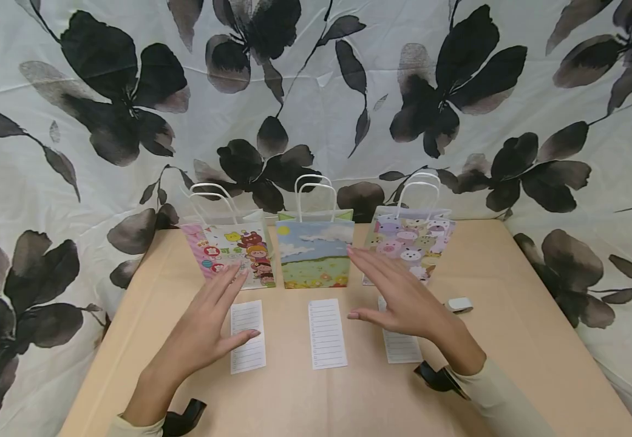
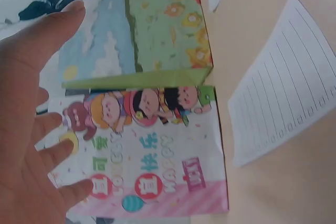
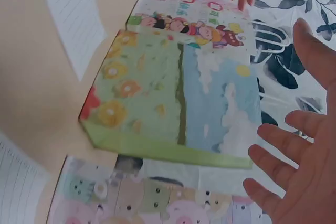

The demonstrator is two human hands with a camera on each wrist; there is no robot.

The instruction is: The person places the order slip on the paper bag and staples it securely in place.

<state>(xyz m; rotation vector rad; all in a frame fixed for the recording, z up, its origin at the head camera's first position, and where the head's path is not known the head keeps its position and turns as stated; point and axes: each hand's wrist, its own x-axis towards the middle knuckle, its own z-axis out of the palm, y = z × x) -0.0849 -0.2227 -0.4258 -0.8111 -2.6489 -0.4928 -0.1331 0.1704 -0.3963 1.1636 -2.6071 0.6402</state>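
Three small paper gift bags with white handles stand in a row: a pink-and-white cartoon bag [image 1: 234,249], a sky-and-meadow bag [image 1: 316,252] and an animal-face bag [image 1: 411,243]. My left hand [image 1: 201,328] hovers before the cartoon bag, fingers extended, holding nothing. My right hand [image 1: 403,297] is spread in front of the animal-face bag, its fingertips near the meadow bag's right edge; contact cannot be told. In front of the bags lie a left lined paper slip [image 1: 247,358], a middle slip [image 1: 328,334] and a right slip [image 1: 403,349]. Both hands partly cover the outer slips.
A small white object [image 1: 459,304] with a dark underside lies right of my right hand. Behind the table [image 1: 512,364] hangs a white cloth [image 1: 326,139] with dark flowers. Black straps [image 1: 184,419] sit at both wrists.
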